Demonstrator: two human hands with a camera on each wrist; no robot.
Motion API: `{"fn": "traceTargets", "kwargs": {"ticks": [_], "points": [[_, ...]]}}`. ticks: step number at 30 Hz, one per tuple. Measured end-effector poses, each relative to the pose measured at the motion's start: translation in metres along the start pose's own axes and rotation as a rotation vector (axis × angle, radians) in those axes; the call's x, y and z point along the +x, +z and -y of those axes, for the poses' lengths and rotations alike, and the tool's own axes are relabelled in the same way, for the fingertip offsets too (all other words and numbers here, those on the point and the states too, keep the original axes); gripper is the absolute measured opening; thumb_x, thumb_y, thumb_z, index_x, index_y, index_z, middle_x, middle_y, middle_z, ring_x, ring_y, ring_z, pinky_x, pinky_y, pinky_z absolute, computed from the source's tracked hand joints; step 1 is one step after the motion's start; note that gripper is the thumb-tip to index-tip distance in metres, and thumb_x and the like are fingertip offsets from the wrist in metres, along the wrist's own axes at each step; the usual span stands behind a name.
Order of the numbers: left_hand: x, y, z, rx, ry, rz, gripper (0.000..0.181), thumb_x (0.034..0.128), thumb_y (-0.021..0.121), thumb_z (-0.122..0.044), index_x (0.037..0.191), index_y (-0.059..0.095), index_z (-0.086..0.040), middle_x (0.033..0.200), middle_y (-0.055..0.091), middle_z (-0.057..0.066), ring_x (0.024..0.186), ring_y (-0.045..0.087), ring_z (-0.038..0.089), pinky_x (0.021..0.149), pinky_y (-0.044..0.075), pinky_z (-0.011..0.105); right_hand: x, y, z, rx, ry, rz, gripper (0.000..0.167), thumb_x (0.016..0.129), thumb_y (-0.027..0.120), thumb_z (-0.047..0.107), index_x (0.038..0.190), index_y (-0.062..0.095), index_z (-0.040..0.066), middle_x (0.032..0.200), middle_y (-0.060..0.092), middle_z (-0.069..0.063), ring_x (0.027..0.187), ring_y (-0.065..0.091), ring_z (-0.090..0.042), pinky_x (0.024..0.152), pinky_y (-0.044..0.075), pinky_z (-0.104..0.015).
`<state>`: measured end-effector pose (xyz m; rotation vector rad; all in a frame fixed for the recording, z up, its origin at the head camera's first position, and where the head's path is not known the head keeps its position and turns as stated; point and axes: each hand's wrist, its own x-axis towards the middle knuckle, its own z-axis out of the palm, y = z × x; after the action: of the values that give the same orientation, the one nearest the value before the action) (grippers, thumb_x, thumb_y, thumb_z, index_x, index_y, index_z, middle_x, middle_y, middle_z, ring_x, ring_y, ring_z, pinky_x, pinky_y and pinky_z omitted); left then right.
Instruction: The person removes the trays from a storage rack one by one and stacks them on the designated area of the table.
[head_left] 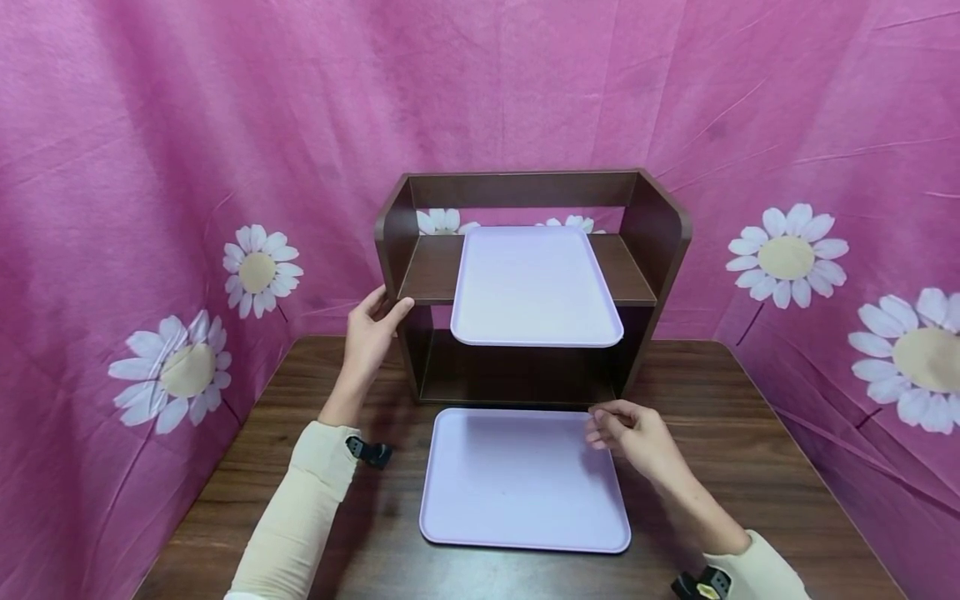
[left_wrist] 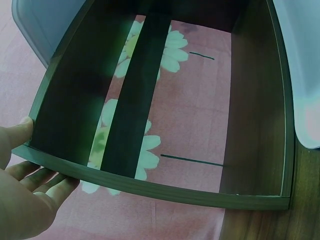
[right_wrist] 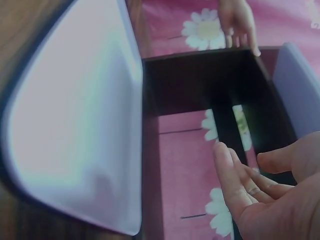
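Table: wood-grained, bottom of frame
Backdrop: pink daisy cloth, upper frame
Left hand: grips shelf, centre
Right hand: fingers relaxed, near lower-centre tray

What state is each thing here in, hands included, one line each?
Shelf: upright on the table
Upper tray: face up on the shelf, front edge overhanging
Lower tray: face up on the table
Left hand: gripping the shelf's left side
Right hand: fingers loosely bent, holding nothing
Curtain: hanging, creased
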<state>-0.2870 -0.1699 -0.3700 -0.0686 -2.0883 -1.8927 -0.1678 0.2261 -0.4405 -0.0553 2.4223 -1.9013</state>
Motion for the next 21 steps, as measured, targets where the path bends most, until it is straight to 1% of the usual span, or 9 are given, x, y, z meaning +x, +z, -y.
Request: {"fn": "traceTargets", "kwargs": {"ticks": [2, 5, 10, 12, 16, 19, 21], "points": [[0.0, -0.001, 0.0, 0.001, 0.0, 0.003, 0.059, 0.0985, 0.08, -0.03, 0.151, 0.06, -0.01, 0.144, 0.068, 0.016, 0.096, 0.067, -0.001, 0.07, 0.056, 0.021, 0.001, 0.001, 0.007, 0.031, -0.011, 0.011, 0.034, 0.11, 0.056, 0.008, 0.128, 0.059, -0.021, 0.104, 0.078, -0.028, 0.082, 0.078, -0.016, 0.078, 0.066, -0.032], [0.0, -0.001, 0.0, 0.006, -0.003, 0.005, 0.06, 0.0981, 0.08, -0.031, 0.151, 0.06, -0.011, 0.144, 0.069, 0.015, 0.096, 0.067, -0.001, 0.069, 0.056, 0.021, 0.0, 0.002, 0.018, 0.049, -0.032, 0.02, 0.038, 0.112, 0.055, 0.013, 0.13, 0.058, -0.02, 0.105, 0.079, -0.024, 0.084, 0.078, -0.012, 0.08, 0.066, -0.03], [0.001, -0.001, -0.001, 0.006, -0.001, 0.003, 0.06, 0.0977, 0.081, -0.031, 0.151, 0.061, -0.01, 0.142, 0.069, 0.016, 0.095, 0.067, 0.0, 0.069, 0.056, 0.022, -0.001, 0.002, 0.036, 0.083, -0.087, 0.061, 0.041, 0.114, 0.05, 0.015, 0.135, 0.052, -0.02, 0.117, 0.076, -0.029, 0.095, 0.079, -0.011, 0.086, 0.064, -0.028], [0.001, -0.001, -0.001, 0.002, 0.005, 0.001, 0.059, 0.0978, 0.081, -0.03, 0.15, 0.062, -0.01, 0.141, 0.069, 0.017, 0.094, 0.067, 0.0, 0.068, 0.055, 0.021, -0.002, 0.002, 0.044, 0.095, -0.098, 0.08, 0.042, 0.115, 0.049, 0.017, 0.137, 0.05, -0.019, 0.123, 0.075, -0.028, 0.1, 0.078, -0.012, 0.09, 0.063, -0.028], [0.002, -0.001, 0.0, -0.001, 0.017, -0.003, 0.056, 0.098, 0.081, -0.027, 0.147, 0.064, -0.008, 0.138, 0.071, 0.018, 0.091, 0.066, 0.0, 0.065, 0.054, 0.021, -0.004, 0.002, 0.058, 0.147, -0.084, 0.116, 0.048, 0.114, 0.053, 0.023, 0.142, 0.046, -0.014, 0.129, 0.074, -0.017, 0.111, 0.077, -0.014, 0.099, 0.06, -0.027], [0.002, 0.0, 0.0, -0.002, 0.022, -0.003, 0.054, 0.0982, 0.08, -0.025, 0.147, 0.064, -0.007, 0.137, 0.071, 0.019, 0.089, 0.065, 0.001, 0.065, 0.053, 0.021, -0.004, 0.003, 0.068, 0.232, -0.062, 0.148, 0.052, 0.112, 0.057, 0.024, 0.145, 0.04, -0.013, 0.129, 0.074, -0.01, 0.116, 0.075, -0.015, 0.104, 0.057, -0.026], [0.002, 0.0, 0.001, 0.0, 0.021, -0.003, 0.054, 0.0983, 0.08, -0.025, 0.147, 0.064, -0.008, 0.137, 0.071, 0.019, 0.089, 0.065, 0.0, 0.065, 0.053, 0.021, -0.003, 0.005, 0.074, 0.293, -0.047, 0.165, 0.052, 0.111, 0.058, 0.022, 0.145, 0.038, -0.012, 0.13, 0.073, -0.009, 0.117, 0.074, -0.015, 0.106, 0.056, -0.026]]}}
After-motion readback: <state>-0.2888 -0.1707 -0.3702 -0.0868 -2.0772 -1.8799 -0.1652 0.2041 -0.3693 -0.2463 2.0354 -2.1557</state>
